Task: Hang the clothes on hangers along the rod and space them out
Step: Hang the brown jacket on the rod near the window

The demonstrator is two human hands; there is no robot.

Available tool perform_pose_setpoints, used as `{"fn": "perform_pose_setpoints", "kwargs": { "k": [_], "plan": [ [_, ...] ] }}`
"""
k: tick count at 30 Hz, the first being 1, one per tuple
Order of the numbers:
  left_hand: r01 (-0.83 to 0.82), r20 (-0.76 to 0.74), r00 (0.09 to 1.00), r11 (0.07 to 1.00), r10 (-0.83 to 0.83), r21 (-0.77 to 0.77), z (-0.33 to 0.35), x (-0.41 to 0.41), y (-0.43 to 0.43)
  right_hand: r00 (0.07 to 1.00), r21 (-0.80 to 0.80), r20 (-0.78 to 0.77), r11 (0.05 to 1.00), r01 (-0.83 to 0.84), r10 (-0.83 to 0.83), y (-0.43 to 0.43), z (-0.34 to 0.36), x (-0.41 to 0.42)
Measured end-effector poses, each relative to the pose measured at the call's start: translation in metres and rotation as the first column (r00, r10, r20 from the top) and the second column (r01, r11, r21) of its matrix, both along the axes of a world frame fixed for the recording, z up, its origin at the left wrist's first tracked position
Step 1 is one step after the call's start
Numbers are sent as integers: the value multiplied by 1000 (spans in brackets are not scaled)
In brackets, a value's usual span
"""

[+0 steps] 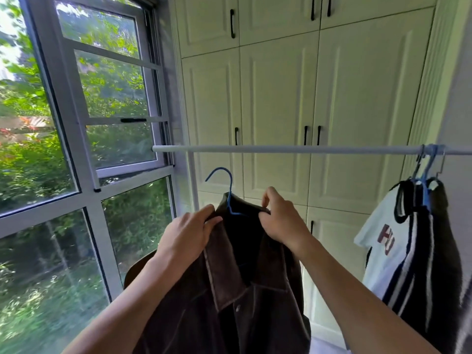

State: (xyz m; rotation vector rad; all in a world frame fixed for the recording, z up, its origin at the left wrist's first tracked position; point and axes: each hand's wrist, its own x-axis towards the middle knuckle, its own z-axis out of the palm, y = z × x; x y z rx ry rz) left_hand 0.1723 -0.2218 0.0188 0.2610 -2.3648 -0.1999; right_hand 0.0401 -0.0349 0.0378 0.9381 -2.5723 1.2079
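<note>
Room by a window (76, 123), white wardrobe doors (275, 85) behind. Dark brown jacket (242, 290) on blue hanger (228, 190), held just below rod (281, 149). Left hand (190, 231) gripping one shoulder, right hand (278, 221) pinching the other. Step in hand: seating jacket on hanger. Next, likely: hook onto bare rod, well apart from garments (413, 251) bunched at right end.

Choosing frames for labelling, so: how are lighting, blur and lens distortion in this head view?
Head view: bright daylight through the grey-framed window leaves the dark brown jacket murky; the wide lens bows that frame and leans the white panelled cupboards; foliage outside is smeared; the white rod, blue wire hanger, left hand and right hand are fairly sharp.
</note>
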Motion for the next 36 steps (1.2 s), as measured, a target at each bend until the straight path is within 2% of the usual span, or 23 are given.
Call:
{"fn": "perform_pose_setpoints", "kwargs": {
  "k": [5, 8, 10, 13, 16, 19, 20, 22, 24, 28, 36],
  "plan": [
    [58, -73, 996, 994, -51, 88, -5, -7, 19, 1000, 170, 7, 985, -17, 16, -8, -3, 24],
    [129, -124, 986, 982, -111, 142, -2, -8, 22, 999, 148, -20, 989, -33, 36, -13, -14, 31],
    [169, -173, 973, 981, -150, 99, 0, -4, 20, 993, 115, -42, 988, -106, 112, -5, -11, 32],
    [186, -245, 954, 982, -174, 26, 5, 5, 12, 950, 196, -6, 932, -306, 313, 29, 11, 33],
    [207, -310, 932, 978, -189, 28, 17, 11, 4, 894, 211, -126, 892, -399, 430, 66, 47, 24],
    [230, -360, 911, 972, -201, 40, 32, 9, -2, 859, 218, -341, 921, -322, 381, 83, 69, -8],
    [235, -365, 909, 971, -203, 45, 36, 7, -2, 859, 262, -342, 916, -303, 381, 84, 70, -20],
    [243, -365, 908, 968, -206, 57, 41, 3, -1, 885, 335, -213, 882, -332, 414, 83, 64, -37],
    [256, -359, 909, 964, -214, 74, 43, -2, 0, 895, 289, -104, 874, -390, 434, 81, 51, -45],
    [261, -311, 922, 963, -229, 65, 41, -8, 1, 883, 143, -258, 920, -366, 392, 77, 30, -45],
    [319, -268, 916, 947, -300, 31, 51, -12, 1, 843, 162, -403, 934, -318, 357, 71, 50, -35]
  ]
}}
